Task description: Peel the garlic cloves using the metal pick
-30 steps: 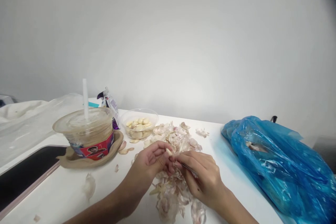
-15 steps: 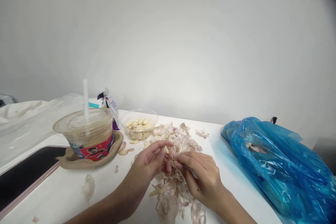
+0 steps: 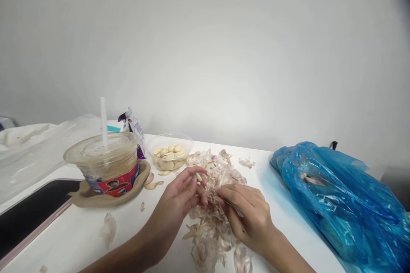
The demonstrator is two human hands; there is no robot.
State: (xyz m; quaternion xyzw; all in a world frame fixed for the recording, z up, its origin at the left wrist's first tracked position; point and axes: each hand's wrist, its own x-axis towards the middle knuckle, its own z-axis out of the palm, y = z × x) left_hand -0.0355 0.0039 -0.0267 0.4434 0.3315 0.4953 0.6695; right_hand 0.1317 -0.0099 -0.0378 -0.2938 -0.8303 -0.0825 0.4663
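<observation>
My left hand (image 3: 184, 192) pinches a pale garlic clove (image 3: 199, 177) between thumb and fingers above the heap of garlic skins (image 3: 221, 168). Just to its right, my right hand (image 3: 246, 213) is closed around a thin metal-looking tool (image 3: 235, 208), mostly hidden by the fingers, so its kind is unclear. Its fingertips are over the skins, a little apart from the clove. Behind my left hand, a clear plastic bowl (image 3: 153, 155) holds several peeled cloves. A few unpeeled cloves (image 3: 150, 185) lie on the table left of that bowl.
At left stands a lidded plastic cup (image 3: 112, 164) with a straw, on a brown holder (image 3: 96, 199), beside a dark-screened device (image 3: 35, 209). A purple-and-white wrapper (image 3: 136, 130) sits behind. On the right lies a blue plastic bag (image 3: 336, 204). A wall (image 3: 205, 51) backs the table.
My left hand has shifted slightly left with the clove, and a gap has widened between it and my right hand, which stays nearly in place.
</observation>
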